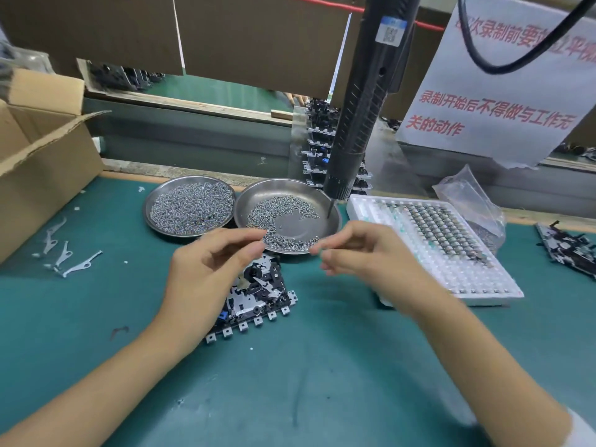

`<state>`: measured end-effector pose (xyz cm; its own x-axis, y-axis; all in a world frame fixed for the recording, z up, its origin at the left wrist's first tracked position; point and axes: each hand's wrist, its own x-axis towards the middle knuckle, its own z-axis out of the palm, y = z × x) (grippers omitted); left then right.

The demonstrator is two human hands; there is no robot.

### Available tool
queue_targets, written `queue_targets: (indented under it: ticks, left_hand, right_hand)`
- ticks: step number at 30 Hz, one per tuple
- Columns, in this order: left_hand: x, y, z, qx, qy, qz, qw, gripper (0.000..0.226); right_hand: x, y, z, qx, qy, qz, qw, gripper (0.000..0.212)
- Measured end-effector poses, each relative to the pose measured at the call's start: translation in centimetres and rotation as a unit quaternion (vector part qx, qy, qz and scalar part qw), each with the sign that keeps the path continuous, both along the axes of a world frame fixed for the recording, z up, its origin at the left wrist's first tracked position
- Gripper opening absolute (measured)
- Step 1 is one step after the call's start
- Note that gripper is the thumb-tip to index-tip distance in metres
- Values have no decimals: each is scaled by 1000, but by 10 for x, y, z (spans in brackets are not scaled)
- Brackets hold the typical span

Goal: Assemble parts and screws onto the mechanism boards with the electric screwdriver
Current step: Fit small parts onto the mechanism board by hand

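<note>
The mechanism board [258,298] lies flat on the green mat [322,366], partly under the left hand [206,269], which hovers above its upper left corner with fingers loosely curled and thumb near forefinger; whether it pinches anything cannot be told. The right hand [361,253] hangs to the right of the board and apart from it, fingertips drawn together toward the left hand, any small part between them too blurred to tell. Just beyond both hands sits the dish of screws [287,217], with the electric screwdriver [361,117] hanging over its far right rim, held by neither hand
</note>
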<state>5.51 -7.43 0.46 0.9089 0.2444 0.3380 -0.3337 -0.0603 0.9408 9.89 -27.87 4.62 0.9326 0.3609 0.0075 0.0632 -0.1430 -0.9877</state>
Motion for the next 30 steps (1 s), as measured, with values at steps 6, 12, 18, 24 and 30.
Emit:
queue_targets:
  ticks: [6,12,18,24,30]
  left_hand:
    - [-3,0,-1,56,-23,-31,998,19]
    - [-2,-3,-4,18,-7,-51,999,16]
    - [-2,-1,-6,27,1,-51,998,15]
    - [-1,-1,-6,34,-1,-62,997,15]
    - [1,3,-6,97,-35,-67,992,14]
  right_hand:
    - [-9,41,-26,148,31,-5,989,18]
    - [-14,49,-39,172,35,-34,984,20]
    - [-15,50,-43,202,39,-31,978,20]
    - [-15,49,-43,189,26,-36,981,19]
    - [-13,44,-41,173,17,-13,985,23]
